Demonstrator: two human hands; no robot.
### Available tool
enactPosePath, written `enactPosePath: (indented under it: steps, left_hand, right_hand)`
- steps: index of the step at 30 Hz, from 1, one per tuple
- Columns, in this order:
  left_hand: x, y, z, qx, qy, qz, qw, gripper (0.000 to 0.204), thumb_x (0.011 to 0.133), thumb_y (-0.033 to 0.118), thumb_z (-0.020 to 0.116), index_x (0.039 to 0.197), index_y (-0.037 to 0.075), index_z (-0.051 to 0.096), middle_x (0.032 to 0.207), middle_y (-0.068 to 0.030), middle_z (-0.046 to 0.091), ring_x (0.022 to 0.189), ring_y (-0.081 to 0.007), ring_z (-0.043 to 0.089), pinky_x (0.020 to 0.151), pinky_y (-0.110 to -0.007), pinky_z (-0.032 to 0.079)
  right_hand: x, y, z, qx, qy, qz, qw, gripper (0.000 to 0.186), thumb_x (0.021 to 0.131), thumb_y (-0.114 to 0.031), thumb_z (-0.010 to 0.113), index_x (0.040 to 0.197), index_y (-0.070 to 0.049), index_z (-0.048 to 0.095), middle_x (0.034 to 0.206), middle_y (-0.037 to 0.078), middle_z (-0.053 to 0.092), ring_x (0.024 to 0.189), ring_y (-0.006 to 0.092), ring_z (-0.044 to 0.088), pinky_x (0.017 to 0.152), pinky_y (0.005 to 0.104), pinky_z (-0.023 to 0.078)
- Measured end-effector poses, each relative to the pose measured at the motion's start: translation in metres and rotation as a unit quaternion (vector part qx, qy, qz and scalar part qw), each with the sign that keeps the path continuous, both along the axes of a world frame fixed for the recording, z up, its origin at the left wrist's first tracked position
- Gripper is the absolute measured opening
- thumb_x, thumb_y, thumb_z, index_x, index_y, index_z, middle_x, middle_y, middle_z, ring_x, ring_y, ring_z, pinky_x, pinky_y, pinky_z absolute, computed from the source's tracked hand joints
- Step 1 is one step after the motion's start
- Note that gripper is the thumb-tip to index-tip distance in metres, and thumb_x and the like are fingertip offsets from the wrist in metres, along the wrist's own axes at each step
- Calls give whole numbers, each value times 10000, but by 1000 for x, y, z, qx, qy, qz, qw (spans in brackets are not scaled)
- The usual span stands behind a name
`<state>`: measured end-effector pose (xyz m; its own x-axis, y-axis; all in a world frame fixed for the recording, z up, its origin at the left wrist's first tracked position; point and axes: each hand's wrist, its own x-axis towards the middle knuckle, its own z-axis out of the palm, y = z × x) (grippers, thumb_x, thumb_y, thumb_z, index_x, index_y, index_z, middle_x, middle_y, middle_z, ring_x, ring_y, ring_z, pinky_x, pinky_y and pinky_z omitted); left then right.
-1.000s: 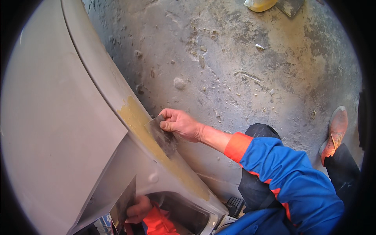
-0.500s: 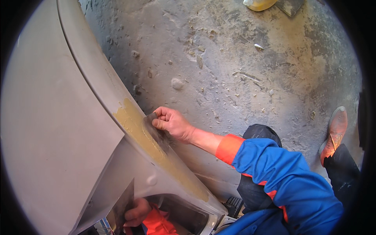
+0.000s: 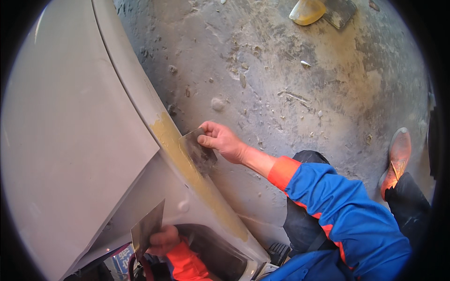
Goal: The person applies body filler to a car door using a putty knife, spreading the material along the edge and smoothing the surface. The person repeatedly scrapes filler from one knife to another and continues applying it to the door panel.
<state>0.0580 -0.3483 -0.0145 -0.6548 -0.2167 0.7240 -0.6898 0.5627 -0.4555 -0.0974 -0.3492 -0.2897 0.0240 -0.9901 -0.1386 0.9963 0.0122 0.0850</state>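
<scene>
At nine o'clock spreads a grey panel. Near seven, the left hand grips a thin plate. Tan coating runs from mid-view toward six; centrally, the right hand pinches a dark plate overlapping it. At one lies a yellow-and-white object. A blue sleeve at four partly hides the knee; a reddish shoe stands at three.

From my end I can make out 1 bit of print on the head cam: pale characters on a blue-and-white item, low L, kind unclear. It's partly covered, small & a bit blurred, so I can't read it; nothing else legible on my feed.
</scene>
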Motion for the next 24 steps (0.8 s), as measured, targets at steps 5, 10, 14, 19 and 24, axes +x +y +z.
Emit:
enactPosePath:
  steps: [5,10,14,19,24]
  left_hand:
    - [12,-3,7,-93,-120,42,988,232,1024,138,588,911,-63,570,865,-176,599,612,-327,602,504,-377,512]
    - [11,-2,2,-74,-44,-8,996,263,1000,173,641,916,-66,571,849,-191,593,595,-354,598,483,-391,498]
    - [-16,10,7,-257,-333,98,902,308,961,219,706,950,-63,583,855,-215,604,588,-380,593,476,-409,492]
    - [-75,52,0,330,-65,243,910,298,1060,181,528,818,7,518,683,-17,550,605,-116,523,556,-238,394]
    - [-119,68,-18,493,-9,248,834,309,1065,186,529,820,-2,537,537,-14,505,482,-79,505,462,-263,389]
  right_hand:
    - [4,-17,12,24,9,34,999,235,985,-185,720,1131,-52,594,1037,0,688,923,70,635,824,245,511]
    - [32,-29,-3,111,78,58,989,209,986,-156,707,1119,-38,597,1001,1,685,878,57,617,775,240,504]
    - [16,-18,-18,228,173,112,952,198,985,-127,681,1129,-21,598,966,4,680,837,55,601,750,243,497]
    - [-51,32,28,188,90,-37,977,209,977,-161,725,1066,-17,602,934,-8,663,849,52,595,745,217,493]
    - [-105,62,99,88,270,-130,950,190,931,-74,763,1058,-39,625,894,-10,655,807,47,594,741,238,506]
